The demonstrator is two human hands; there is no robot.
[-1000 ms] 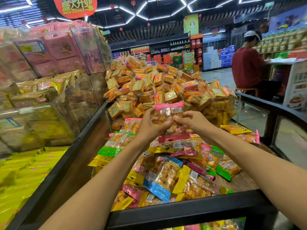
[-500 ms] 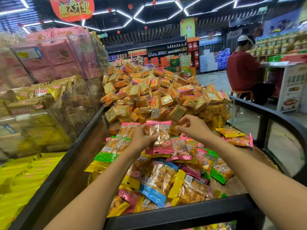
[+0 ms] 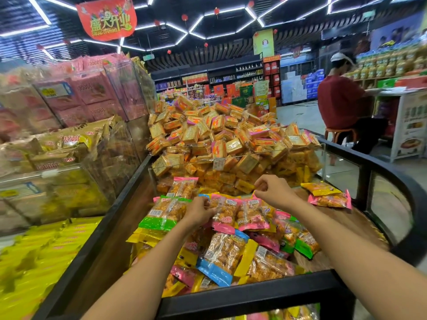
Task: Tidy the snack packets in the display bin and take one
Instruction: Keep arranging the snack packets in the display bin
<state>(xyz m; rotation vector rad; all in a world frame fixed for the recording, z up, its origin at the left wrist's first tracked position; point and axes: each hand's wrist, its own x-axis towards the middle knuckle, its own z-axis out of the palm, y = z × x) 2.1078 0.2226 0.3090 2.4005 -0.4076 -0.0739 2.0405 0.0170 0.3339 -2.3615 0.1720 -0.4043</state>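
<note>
The black-framed display bin (image 3: 245,295) in front of me holds a loose pile of clear snack packets with pink, green, blue and yellow ends. My left hand (image 3: 199,212) grips the left edge of a pink-ended packet (image 3: 224,214) that lies on top of the pile beside another pink one (image 3: 251,215). My right hand (image 3: 273,191) hovers just above the back of the pile, fingers curled with nothing in them. A green-ended packet (image 3: 165,212) lies left of my left hand.
A clear divider (image 3: 265,153) fences off a tall heap of orange biscuit packs (image 3: 219,137) behind. Two packets (image 3: 329,197) lie apart on the bin's right side. Clear acrylic bins (image 3: 69,135) stand to the left. A person in red (image 3: 339,107) sits at the right.
Both hands held the pink-ended packet up; my right hand let go. My left hand lowered the packet onto the pile.
</note>
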